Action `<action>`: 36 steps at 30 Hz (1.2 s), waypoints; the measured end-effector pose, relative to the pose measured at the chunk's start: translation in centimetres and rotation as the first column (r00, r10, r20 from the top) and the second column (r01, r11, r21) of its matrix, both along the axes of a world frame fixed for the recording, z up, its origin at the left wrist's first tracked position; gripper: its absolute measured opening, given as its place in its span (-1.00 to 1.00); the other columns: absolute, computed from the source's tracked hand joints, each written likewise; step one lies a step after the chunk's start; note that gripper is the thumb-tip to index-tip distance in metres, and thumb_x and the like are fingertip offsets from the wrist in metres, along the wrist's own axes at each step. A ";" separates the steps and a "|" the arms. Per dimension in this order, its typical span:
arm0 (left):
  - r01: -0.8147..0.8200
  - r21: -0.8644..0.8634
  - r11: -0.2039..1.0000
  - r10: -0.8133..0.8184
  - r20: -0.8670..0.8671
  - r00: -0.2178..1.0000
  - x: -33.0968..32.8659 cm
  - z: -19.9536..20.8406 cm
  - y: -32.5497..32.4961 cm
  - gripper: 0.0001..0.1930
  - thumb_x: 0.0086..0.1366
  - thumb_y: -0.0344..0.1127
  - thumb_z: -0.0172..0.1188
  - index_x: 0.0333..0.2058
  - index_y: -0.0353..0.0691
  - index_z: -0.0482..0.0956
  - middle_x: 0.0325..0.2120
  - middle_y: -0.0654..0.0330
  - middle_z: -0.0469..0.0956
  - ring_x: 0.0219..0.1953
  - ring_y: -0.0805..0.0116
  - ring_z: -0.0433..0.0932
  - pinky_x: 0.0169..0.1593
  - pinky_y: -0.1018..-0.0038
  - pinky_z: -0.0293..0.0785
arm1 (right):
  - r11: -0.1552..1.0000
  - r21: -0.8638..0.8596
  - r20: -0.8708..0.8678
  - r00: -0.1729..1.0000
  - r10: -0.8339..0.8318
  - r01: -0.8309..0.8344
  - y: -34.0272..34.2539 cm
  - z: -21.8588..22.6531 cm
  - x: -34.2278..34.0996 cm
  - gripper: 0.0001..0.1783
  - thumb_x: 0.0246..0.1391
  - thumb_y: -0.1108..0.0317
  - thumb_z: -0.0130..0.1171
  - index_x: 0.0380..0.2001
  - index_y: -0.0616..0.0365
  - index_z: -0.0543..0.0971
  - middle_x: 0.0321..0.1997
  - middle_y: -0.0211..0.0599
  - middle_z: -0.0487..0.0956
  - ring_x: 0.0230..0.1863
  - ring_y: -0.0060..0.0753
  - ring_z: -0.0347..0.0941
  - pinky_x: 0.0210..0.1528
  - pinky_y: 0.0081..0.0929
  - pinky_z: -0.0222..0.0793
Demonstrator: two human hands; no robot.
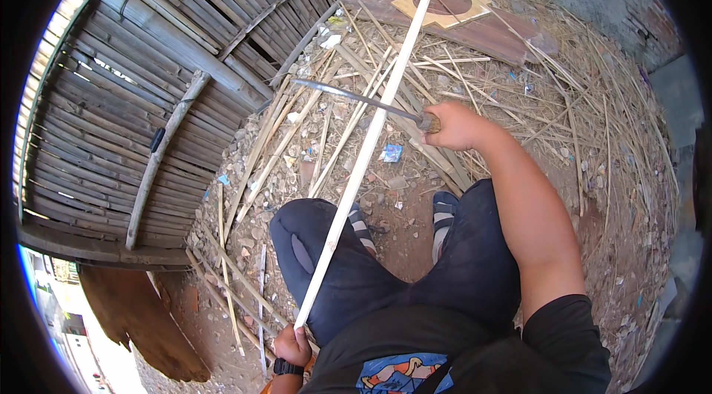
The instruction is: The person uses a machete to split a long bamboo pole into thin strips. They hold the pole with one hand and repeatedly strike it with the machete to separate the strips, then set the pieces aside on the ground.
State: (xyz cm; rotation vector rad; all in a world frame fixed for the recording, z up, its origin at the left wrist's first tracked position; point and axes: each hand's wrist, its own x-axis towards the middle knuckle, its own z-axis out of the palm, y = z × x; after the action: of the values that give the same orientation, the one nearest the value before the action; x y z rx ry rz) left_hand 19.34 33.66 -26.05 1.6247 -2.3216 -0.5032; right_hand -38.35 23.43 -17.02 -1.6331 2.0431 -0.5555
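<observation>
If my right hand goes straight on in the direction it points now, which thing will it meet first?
Beyond the bladed tool it holds, the right hand would probably meet the long pale strip crossing ahead; depth is unclear.

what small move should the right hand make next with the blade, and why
I'd probably ease the blade lightly against the pale strip: the right hand grips the blade's handle, the left hand holds the strip's near end, and blade and strip cross in view, though contact is unclear.
</observation>
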 end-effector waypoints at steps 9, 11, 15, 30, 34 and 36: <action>0.034 0.022 0.999 -0.033 -0.060 0.998 -0.1 0.7 -1.1 -0.54 0.41 -0.03 -0.07 -0.61 -0.15 0.52 -0.73 0.09 0.48 -0.64 0.05 0.54 -0.52 0.25 0.43 | 0.965 0.063 0.028 0.966 -0.258 0.256 -0.4 -2.6 -4.8 -0.42 -0.19 0.22 0.34 -0.02 0.19 0.57 -0.09 0.06 0.61 -0.05 0.04 0.55 0.01 -0.22 0.45; 0.042 -0.034 0.999 -0.042 0.017 0.999 0.1 1.6 -1.1 -0.54 0.40 -0.04 -0.06 -0.62 -0.13 0.53 -0.73 0.10 0.49 -0.63 0.05 0.54 -0.51 0.25 0.43 | 0.960 0.065 0.059 0.959 -0.276 0.272 -0.4 -1.3 -3.8 -0.42 -0.17 0.21 0.33 -0.02 0.22 0.57 -0.08 0.07 0.60 -0.05 0.05 0.54 0.04 -0.23 0.44; 0.055 0.009 0.998 -0.055 -0.015 0.998 0.5 1.4 -0.9 -0.53 0.41 -0.03 -0.07 -0.63 -0.13 0.53 -0.72 0.11 0.50 -0.63 0.06 0.54 -0.51 0.25 0.44 | 1.000 -0.015 -0.094 0.995 0.010 -0.011 -0.3 -0.5 -0.5 -0.46 -0.14 0.21 0.32 -0.03 0.19 0.58 -0.09 0.04 0.61 -0.06 0.02 0.55 0.04 -0.21 0.44; 0.118 0.071 0.990 -0.104 -0.180 0.978 0.8 0.1 -1.4 -0.45 0.46 -0.01 -0.14 -0.61 -0.31 0.42 -0.75 0.08 0.44 -0.69 0.19 0.47 -0.55 0.34 0.34 | 0.981 -0.150 -0.004 0.992 -0.126 0.124 1.2 1.2 -1.0 -0.40 -0.09 0.15 0.37 0.03 0.20 0.53 -0.08 0.11 0.60 -0.03 0.05 0.54 0.06 -0.20 0.41; 0.100 0.148 0.984 -0.066 -0.221 0.973 1.9 -1.1 -1.5 -0.45 0.46 -0.02 -0.14 -0.60 -0.32 0.43 -0.75 0.06 0.44 -0.67 0.22 0.48 -0.53 0.36 0.35 | 0.984 0.077 -0.149 0.974 0.170 -0.159 1.2 4.2 2.4 -0.45 -0.08 0.14 0.37 0.00 0.13 0.56 -0.12 0.09 0.61 -0.06 0.05 0.55 0.02 -0.18 0.42; 0.109 0.162 0.981 -0.071 -0.228 0.971 1.6 -0.8 -1.4 -0.46 0.46 -0.03 -0.14 -0.60 -0.32 0.43 -0.75 0.07 0.43 -0.68 0.22 0.48 -0.53 0.36 0.34 | 0.982 0.040 -0.142 0.971 0.191 -0.187 1.3 3.7 1.6 -0.48 -0.08 0.16 0.36 -0.02 0.10 0.58 -0.14 0.07 0.62 -0.08 0.02 0.56 0.00 -0.19 0.43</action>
State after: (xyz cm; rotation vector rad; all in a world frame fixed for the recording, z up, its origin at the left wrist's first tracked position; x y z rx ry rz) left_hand 20.96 32.26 -26.88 1.4532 -2.2447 -0.8821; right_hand -36.78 24.75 -13.36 -1.8759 1.9558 -0.3504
